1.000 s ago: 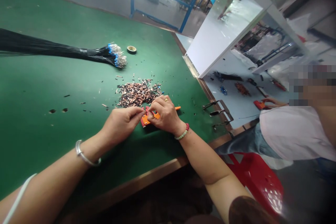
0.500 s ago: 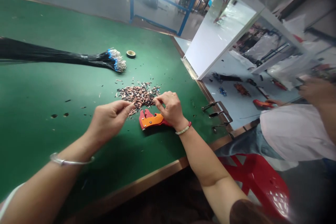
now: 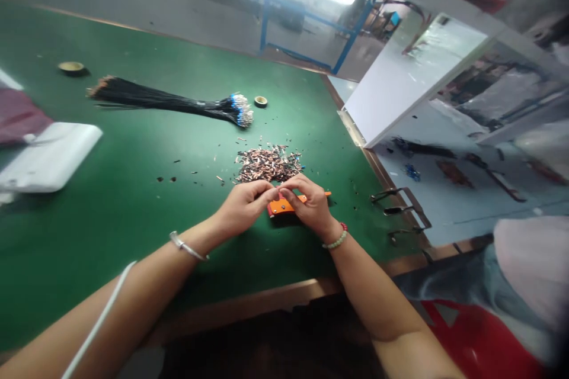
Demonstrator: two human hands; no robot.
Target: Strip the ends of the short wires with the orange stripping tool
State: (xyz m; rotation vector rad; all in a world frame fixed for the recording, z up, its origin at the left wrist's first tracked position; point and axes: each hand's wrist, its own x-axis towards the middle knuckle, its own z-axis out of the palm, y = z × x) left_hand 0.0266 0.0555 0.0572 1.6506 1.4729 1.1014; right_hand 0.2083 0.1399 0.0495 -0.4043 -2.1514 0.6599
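**Both hands meet over the orange stripper**

Working from my remote view, nearest first. A bangle circles the left wrist and a beaded bracelet the right. The left hand and right hand are curled toward each other, with the fingertips of both drawn close together. I cannot tell whether they pinch something small. The stripper lies on the table directly under the hands, its orange body mostly hidden by them and its handle poking out past the right hand.

Just beyond the fingers sits a loose pile of copper-coloured bits, with black scraps scattered around it. Further out lies a bundle of black wires, its blue-and-silver ends pointing toward a tape roll. A second roll sits well to the left, near a white slab and a maroon cloth.

At the table's right edge are metal clips. Past them, a co-worker's white shirt shows above a red stool.
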